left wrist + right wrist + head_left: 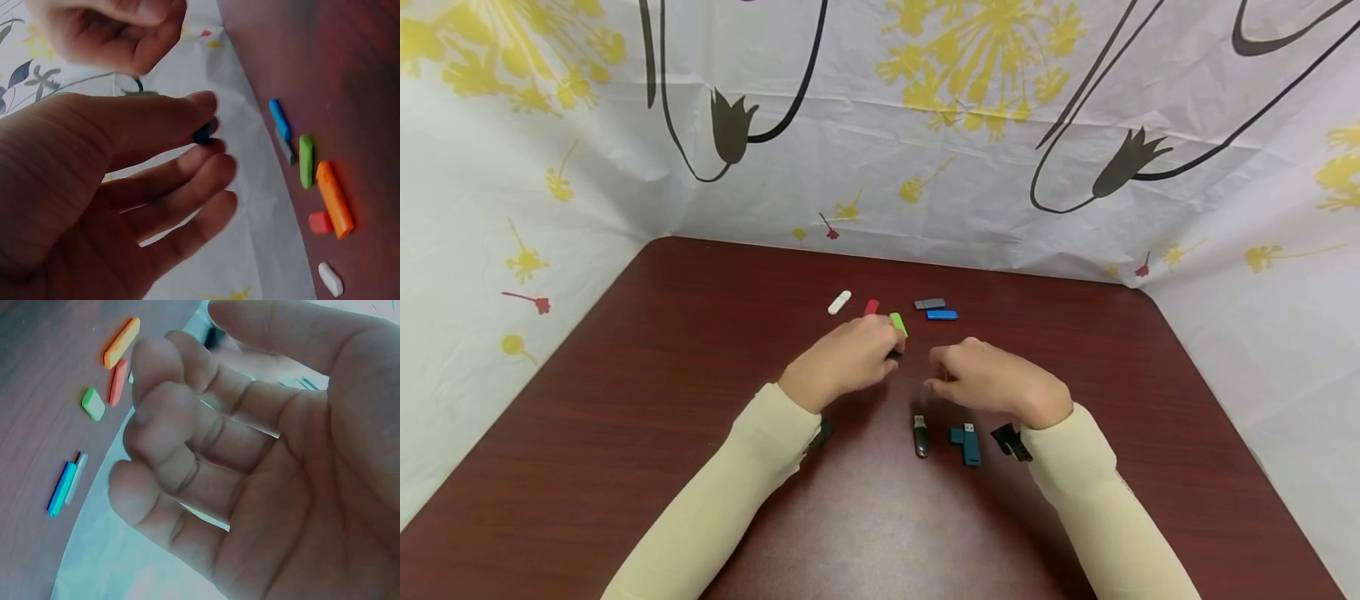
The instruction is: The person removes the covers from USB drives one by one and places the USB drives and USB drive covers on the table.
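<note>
HEAD: left grip (846, 354) hid the orange USB stick (335, 201) and part of the red USB stick (871, 307); right grip (996, 377) was blurred at the fingertips; both sleeves (722, 496) ran off the bottom edge | LEFT WRIST: fingers covered most of the dark held piece (202, 134), its kind unclear | RIGHT WRIST: fingers nearly hid the white USB stick (839, 302)

Two hands (848, 358) (996, 379) above a red-brown table (587, 417), USB sticks (972, 447) scattered about, floral sheet (857, 167) behind

Room is found along table's (587, 400) left and right sides; middle blocked by black stick (921, 439), teal stick (972, 448); far middle by grey stick (930, 304), blue stick (942, 315)
</note>
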